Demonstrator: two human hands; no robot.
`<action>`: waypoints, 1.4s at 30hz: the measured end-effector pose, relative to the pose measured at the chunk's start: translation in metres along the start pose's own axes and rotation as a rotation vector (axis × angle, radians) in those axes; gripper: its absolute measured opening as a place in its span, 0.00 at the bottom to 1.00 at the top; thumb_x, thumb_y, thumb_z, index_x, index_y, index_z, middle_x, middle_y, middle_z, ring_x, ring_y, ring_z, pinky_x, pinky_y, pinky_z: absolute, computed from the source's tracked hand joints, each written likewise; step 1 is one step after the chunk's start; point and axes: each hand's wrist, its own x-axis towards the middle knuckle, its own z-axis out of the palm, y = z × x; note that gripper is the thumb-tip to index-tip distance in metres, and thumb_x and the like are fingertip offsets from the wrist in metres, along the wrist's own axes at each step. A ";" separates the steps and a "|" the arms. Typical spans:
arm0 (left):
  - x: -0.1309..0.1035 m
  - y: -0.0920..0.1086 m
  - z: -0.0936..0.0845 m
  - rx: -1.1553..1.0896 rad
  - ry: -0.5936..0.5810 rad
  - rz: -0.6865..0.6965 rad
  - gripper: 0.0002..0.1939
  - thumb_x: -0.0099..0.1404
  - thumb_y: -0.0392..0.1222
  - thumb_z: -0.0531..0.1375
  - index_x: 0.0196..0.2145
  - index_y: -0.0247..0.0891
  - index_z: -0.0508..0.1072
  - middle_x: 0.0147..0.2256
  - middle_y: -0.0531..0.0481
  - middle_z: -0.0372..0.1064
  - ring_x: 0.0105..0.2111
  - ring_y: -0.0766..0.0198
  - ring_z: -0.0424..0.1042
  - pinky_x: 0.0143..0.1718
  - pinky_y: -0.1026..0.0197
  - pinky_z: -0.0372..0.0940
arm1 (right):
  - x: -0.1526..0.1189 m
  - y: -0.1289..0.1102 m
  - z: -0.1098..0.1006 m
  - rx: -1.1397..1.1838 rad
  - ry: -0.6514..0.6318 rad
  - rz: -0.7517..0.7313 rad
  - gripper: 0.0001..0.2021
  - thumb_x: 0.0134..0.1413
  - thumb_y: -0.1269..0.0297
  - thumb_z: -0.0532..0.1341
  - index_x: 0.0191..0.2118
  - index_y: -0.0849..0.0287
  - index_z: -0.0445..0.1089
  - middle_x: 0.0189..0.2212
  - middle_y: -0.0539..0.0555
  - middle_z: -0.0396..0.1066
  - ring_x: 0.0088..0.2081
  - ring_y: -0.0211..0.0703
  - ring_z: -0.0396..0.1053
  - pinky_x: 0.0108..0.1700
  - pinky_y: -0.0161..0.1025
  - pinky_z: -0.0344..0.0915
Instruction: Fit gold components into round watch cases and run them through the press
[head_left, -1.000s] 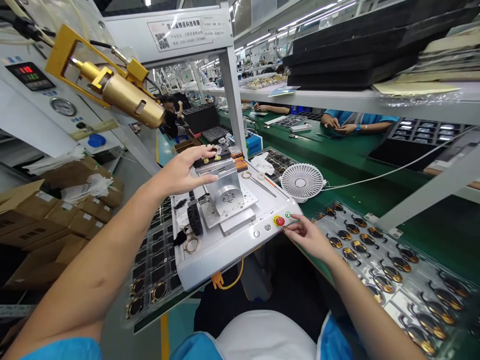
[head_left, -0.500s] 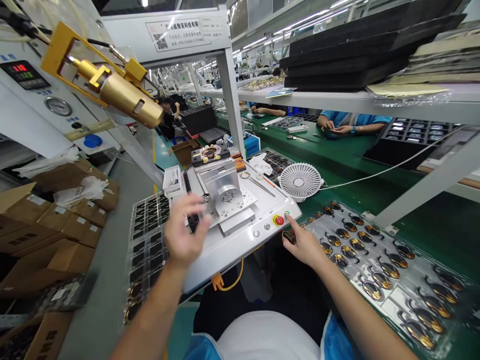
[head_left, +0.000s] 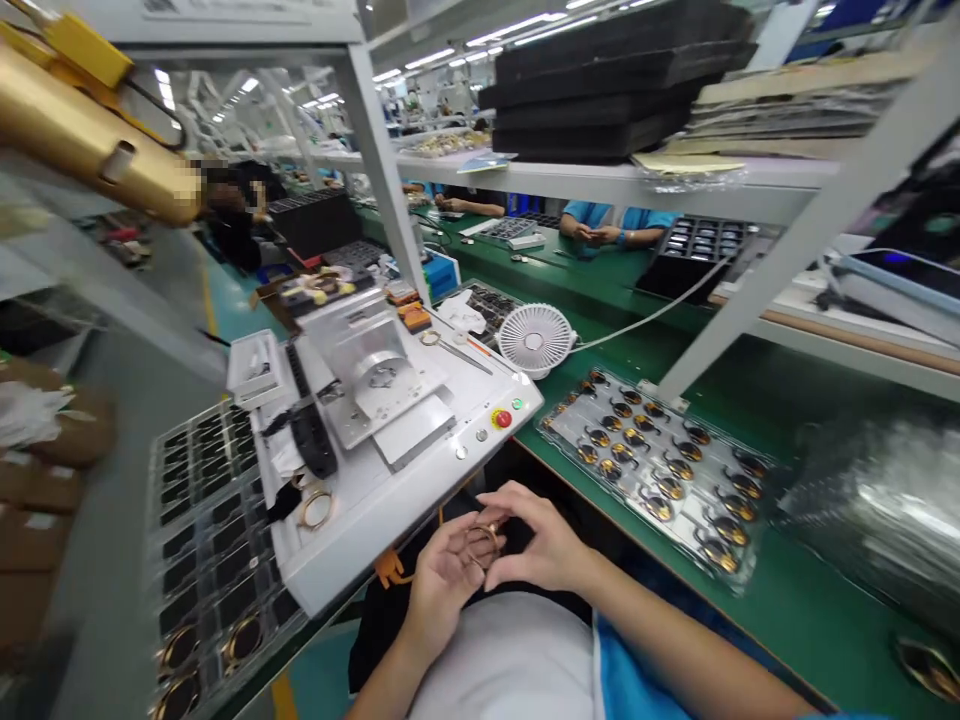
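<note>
A small gold-rimmed ring (head_left: 482, 543) lies between my two hands, close to my lap. My left hand (head_left: 444, 572) is cupped under it, fingers curled round its lower side. From the right, my right hand (head_left: 541, 545) reaches over, fingers and thumb bent at the ring's edge. Ahead stands the white machine base (head_left: 375, 530) with a metal fixture (head_left: 371, 375), a red button (head_left: 502, 419) and a lit green button (head_left: 517, 404). Another gold ring (head_left: 316, 509) rests on the base's left corner.
A tray of round gold-and-black parts (head_left: 652, 455) is at the right, a tray of dark parts (head_left: 214, 500) at the left. A white fan (head_left: 535, 340) stands behind the base. The gold cylinder (head_left: 97, 140) hangs upper left. A person's hands (head_left: 596, 235) show across the bench.
My right hand has left the green button area, and both hands have come together near my lap around the ring. The view has turned to the right.
</note>
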 end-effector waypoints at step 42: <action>0.019 0.020 0.011 -0.089 -0.377 -0.116 0.41 0.50 0.46 0.79 0.60 0.40 0.74 0.43 0.39 0.81 0.45 0.52 0.81 0.43 0.58 0.71 | 0.026 -0.032 -0.043 0.111 -0.035 0.505 0.11 0.60 0.57 0.67 0.44 0.56 0.72 0.34 0.51 0.73 0.28 0.39 0.72 0.30 0.38 0.74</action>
